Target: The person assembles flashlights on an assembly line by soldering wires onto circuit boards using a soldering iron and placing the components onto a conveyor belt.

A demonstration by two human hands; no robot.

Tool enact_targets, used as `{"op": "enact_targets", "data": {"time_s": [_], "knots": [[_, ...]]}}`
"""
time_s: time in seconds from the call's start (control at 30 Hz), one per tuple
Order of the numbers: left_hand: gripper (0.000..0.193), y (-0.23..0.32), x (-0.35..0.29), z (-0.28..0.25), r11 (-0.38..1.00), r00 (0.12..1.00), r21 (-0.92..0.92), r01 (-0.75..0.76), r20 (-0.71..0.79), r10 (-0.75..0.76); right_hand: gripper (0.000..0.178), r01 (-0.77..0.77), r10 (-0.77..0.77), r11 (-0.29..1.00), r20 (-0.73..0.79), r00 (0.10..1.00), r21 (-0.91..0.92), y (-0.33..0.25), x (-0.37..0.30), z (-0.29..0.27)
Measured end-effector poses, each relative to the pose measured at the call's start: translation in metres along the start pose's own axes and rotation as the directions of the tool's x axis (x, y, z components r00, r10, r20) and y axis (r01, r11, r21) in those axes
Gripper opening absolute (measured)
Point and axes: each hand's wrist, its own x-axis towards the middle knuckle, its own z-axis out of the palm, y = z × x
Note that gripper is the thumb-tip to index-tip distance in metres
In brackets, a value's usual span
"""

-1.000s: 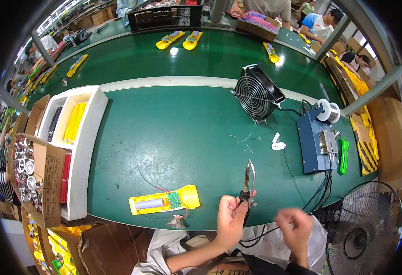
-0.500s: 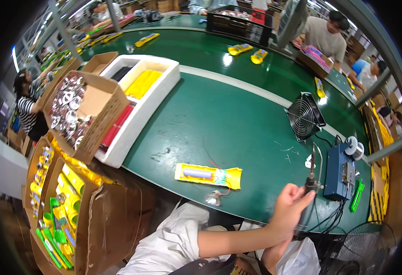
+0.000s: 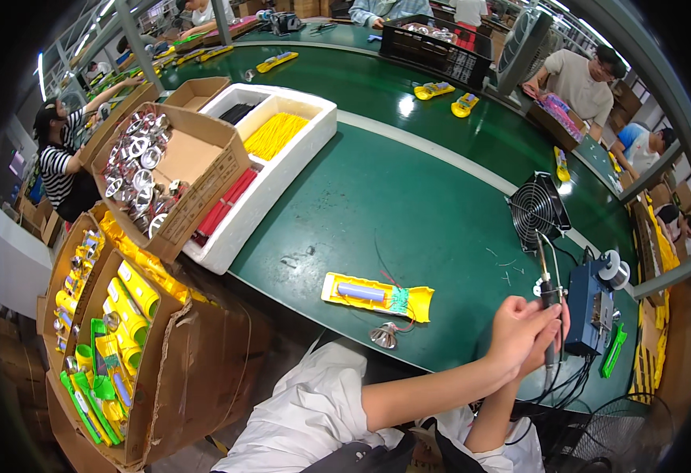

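Observation:
My left hand [image 3: 513,335] grips the black handle of a soldering iron [image 3: 545,285], whose tip points up and away over the green table. My right hand [image 3: 553,340] sits just behind the left, largely hidden, with its fingers closed on the same handle. To the left of the hands lies an open yellow flashlight shell [image 3: 377,296] holding a blue battery and a small green circuit board with thin wires. A silver reflector cone [image 3: 383,337] rests by the table's near edge, below the shell.
A blue soldering station [image 3: 584,309] with a solder spool [image 3: 613,270] and a small black fan [image 3: 540,211] stand to the right. A white foam tray [image 3: 286,169], a cardboard box of silver reflectors [image 3: 203,193] and boxes of yellow parts [image 3: 109,331] are on the left. Other people work around the table.
The view has swung to the left. My right hand has risen from near my lap to join the left hand on the soldering iron's handle.

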Motion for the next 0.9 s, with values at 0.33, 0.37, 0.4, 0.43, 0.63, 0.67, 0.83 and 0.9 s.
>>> {"op": "enact_targets", "data": {"time_s": [0.33, 0.37, 0.4, 0.43, 0.63, 0.67, 0.83, 0.9], "knots": [[0.021, 0.054, -0.054, -0.035, 0.872, 0.98, 0.449, 0.197, -0.062, -0.19, 0.044, -0.584, 0.388, 0.566, 0.437, 0.811, 0.582, 0.023, 0.014, 0.011], [0.021, 0.074, -0.064, -0.038, 0.809, 0.981, 0.566, 0.16, -0.002, -0.192, 0.044, -0.585, 0.39, 0.571, 0.437, 0.811, 0.576, 0.025, 0.016, 0.011], [0.022, 0.095, -0.074, -0.041, 0.731, 0.978, 0.674, 0.109, 0.061, -0.201, 0.044, -0.651, 0.378, 0.505, 0.534, 0.757, 0.566, 0.027, 0.021, 0.01], [0.021, 0.113, -0.08, -0.043, 0.617, 0.986, 0.786, -0.021, 0.119, -0.117, 0.043, -0.712, 0.36, 0.444, 0.62, 0.697, 0.544, 0.028, 0.025, 0.007], [0.023, 0.187, -0.098, -0.097, -0.407, 0.834, 0.823, -0.396, 0.508, 0.216, 0.029, -0.754, 0.368, 0.511, 0.688, 0.626, 0.413, 0.034, 0.028, 0.022], [0.023, 0.19, -0.095, -0.102, -0.404, 0.837, 0.823, -0.398, 0.507, 0.208, 0.028, -0.754, 0.384, 0.529, 0.683, 0.622, 0.389, 0.039, 0.032, 0.022], [0.017, 0.196, -0.087, -0.12, -0.552, 0.912, 0.799, -0.237, 0.38, 0.158, 0.03, -0.758, 0.426, 0.622, 0.728, 0.537, 0.195, 0.022, 0.056, 0.038], [0.017, 0.196, -0.085, -0.132, -0.556, 0.91, 0.79, -0.26, 0.393, 0.133, 0.031, -0.76, 0.458, 0.623, 0.701, 0.546, 0.185, 0.018, 0.054, 0.042]]}}
